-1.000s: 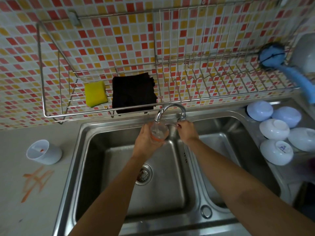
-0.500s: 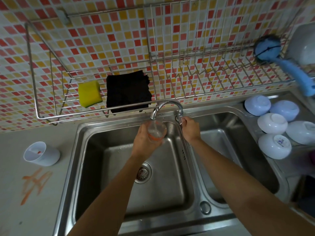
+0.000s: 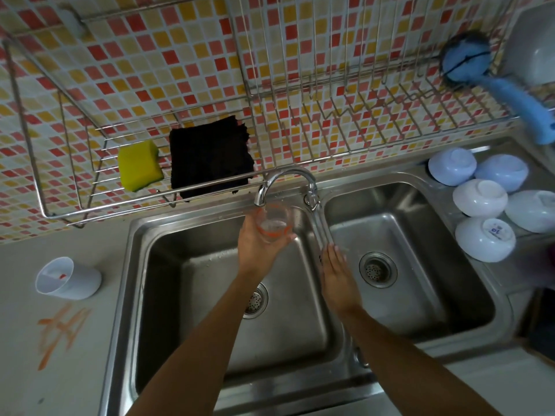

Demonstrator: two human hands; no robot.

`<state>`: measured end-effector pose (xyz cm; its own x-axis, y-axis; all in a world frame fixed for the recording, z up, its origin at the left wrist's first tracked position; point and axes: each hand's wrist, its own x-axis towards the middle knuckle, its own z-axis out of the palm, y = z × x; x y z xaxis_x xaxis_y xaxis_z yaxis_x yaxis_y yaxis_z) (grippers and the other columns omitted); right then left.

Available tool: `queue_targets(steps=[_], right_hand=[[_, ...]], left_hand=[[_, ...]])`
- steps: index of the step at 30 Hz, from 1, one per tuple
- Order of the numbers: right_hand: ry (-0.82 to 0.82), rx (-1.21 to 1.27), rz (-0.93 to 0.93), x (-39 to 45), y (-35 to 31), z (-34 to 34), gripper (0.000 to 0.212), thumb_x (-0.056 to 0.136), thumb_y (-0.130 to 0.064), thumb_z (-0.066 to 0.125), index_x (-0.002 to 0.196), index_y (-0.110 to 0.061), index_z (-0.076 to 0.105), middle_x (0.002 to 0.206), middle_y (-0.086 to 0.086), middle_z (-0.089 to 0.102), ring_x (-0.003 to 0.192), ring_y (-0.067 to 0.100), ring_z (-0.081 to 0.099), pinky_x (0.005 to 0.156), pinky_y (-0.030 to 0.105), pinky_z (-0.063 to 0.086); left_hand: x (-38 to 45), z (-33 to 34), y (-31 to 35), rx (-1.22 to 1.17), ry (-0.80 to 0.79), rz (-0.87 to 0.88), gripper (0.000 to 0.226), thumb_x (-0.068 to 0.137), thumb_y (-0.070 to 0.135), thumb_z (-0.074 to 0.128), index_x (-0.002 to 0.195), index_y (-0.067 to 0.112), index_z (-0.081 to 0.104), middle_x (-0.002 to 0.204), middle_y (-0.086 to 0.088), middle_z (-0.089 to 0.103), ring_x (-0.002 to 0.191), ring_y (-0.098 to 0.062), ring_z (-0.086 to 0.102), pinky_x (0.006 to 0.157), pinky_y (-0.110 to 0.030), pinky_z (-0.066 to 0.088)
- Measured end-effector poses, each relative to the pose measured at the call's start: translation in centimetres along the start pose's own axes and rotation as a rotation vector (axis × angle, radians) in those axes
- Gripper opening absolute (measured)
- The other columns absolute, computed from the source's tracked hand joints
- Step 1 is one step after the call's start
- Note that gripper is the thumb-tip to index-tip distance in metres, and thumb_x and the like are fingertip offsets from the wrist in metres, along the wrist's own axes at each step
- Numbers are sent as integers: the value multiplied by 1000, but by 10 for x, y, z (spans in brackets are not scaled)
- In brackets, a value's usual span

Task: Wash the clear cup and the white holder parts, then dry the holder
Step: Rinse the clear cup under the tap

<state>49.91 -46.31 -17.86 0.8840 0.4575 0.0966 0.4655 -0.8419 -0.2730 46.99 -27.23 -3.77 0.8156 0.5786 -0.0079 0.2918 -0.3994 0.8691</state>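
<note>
Clear plastic, by its look, so the cup (image 3: 274, 224) should be light, fairly stiff and slippery once wet; the left hand (image 3: 260, 246) grips it round the lower wall, mouth up, right under the tap (image 3: 283, 183); a hold around the wall with the thumb opposite the fingers seems safest, since the rim offers little purchase. The right hand (image 3: 338, 273) is flat, fingers straight, holding nothing, just right of the cup over the divider between the sink (image 3: 192, 298) basins. The white holder (image 3: 67, 280) sits on the desk well to the left of both hands; unwashed yet, I judge; it looks light and rigid.
</note>
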Motion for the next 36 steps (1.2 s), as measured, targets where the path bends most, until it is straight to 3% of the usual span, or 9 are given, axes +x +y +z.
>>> queue_targets(steps=[2,5,9,11,16,19,24,31,36], right_hand=[[-20,-27,-11,0,-2,-2,57,84,-5,28,136,8,45,143,26,44,133,38,42,117,43,19],[-45,-37,-24,0,-5,-7,60,81,-3,23,133,7,50,139,26,48,131,37,46,108,48,40],[-28,-74,-24,0,-5,-6,60,80,0,24,134,6,50,140,25,48,132,36,45,113,46,32],[-21,-75,-20,-1,-4,-4,60,81,1,23,135,7,48,141,25,47,132,36,44,115,45,29],[-45,-53,-24,-1,-6,-7,60,80,1,24,136,8,47,141,26,46,133,37,44,106,49,41],[-47,-47,-11,-1,-8,-9,60,79,1,25,134,8,49,140,26,48,131,37,46,110,46,37],[-42,-62,1,-2,-7,-10,59,80,1,27,135,9,47,140,27,46,132,37,44,114,39,15],[-51,-34,-23,-2,-11,-16,58,78,3,26,129,11,52,134,29,52,125,39,52,104,49,43],[-40,-88,-45,-2,-9,-15,62,77,3,20,130,11,51,136,29,50,127,39,50,115,40,19]], left_hand=[[-1,0,3,-7,22,12,88,54,42,90,128,35,43,125,10,58,110,-9,57,92,-27,48],[4,-2,1,31,-6,26,82,55,39,91,123,31,47,118,14,58,94,3,60,82,-18,51],[13,-6,-1,65,31,10,80,50,55,87,114,45,41,114,9,63,101,-13,63,87,-37,54],[13,-7,-3,87,15,3,85,47,61,84,117,39,42,113,8,63,102,-14,63,87,-39,54],[11,-12,-3,78,60,-15,90,51,57,85,127,29,45,121,8,60,107,-15,61,91,-39,53],[10,-11,-4,87,61,1,90,52,56,86,127,29,45,121,8,60,107,-14,60,91,-38,53],[3,-9,1,88,12,33,88,52,56,86,126,33,44,122,8,60,109,-13,59,92,-33,52],[-2,-10,2,100,-14,21,80,55,45,90,122,33,47,117,12,58,103,-6,58,85,-21,49],[-5,-13,2,56,-53,-82,69,53,49,89,109,35,51,105,12,64,93,-4,63,74,-13,47]])
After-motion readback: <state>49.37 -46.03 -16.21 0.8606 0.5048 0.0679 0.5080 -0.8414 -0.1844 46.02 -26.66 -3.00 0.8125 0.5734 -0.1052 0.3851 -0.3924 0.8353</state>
